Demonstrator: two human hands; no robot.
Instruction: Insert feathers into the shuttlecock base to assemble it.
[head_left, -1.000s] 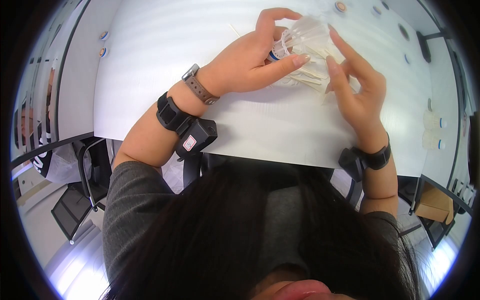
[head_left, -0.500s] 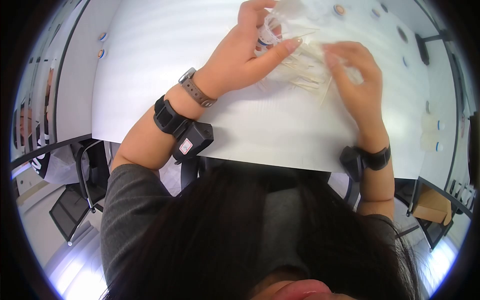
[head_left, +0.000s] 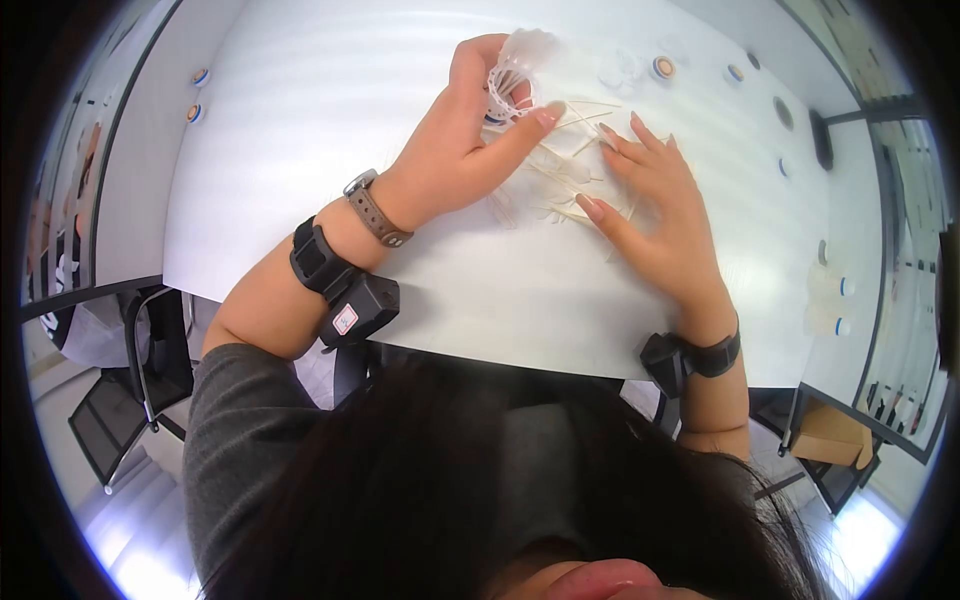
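Observation:
My left hand (head_left: 455, 150) is closed round a clear plastic cup (head_left: 513, 88) with a perforated white rim, tilted so its opening faces me. A few thin sticks show inside the cup. My right hand (head_left: 655, 200) is spread low over the white table, fingers apart, at the right edge of a loose pile of thin pale sticks (head_left: 570, 190). Some sticks lie crossed between the two hands. Whether the right fingertips touch any stick is hard to tell.
Two small containers with blue-rimmed lids (head_left: 195, 113) stand at the table's left. More lidded containers (head_left: 663, 68) are at the back, and others (head_left: 842, 326) at the right edge. A cardboard box (head_left: 830, 436) sits below on the right.
The whole view has shifted somewhat. My right hand has moved down relative to the sticks and its fingers have spread. My left hand still holds the cup.

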